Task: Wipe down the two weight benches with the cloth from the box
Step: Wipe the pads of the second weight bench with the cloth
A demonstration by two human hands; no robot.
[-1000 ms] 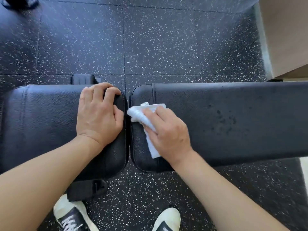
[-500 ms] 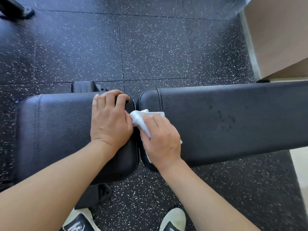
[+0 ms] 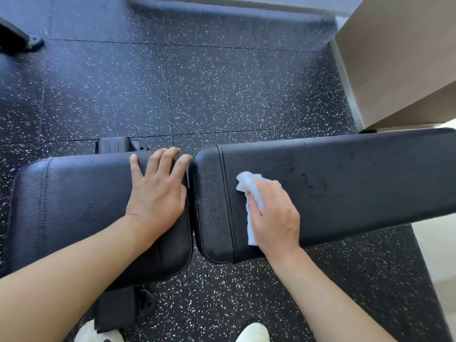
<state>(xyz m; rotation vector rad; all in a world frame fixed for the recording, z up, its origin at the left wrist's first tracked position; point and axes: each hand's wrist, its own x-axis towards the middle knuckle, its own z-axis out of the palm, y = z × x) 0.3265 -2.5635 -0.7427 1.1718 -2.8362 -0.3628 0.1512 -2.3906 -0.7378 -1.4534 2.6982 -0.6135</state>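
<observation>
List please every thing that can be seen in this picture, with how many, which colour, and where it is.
bench pads: 2, black; short pad at left, long pad at right, end to end with a narrow gap.
cloth: 1, white; on the long pad, under the right hand.
bench frame parts: 2, black; one beyond the short pad, one near it.
floor: black with white specks.
box: 1, tan; top right.
shoes: 2, white; bottom edge, left one, right one.
left hand: flat on the short pad.
right hand: holds the cloth against the long pad.
</observation>
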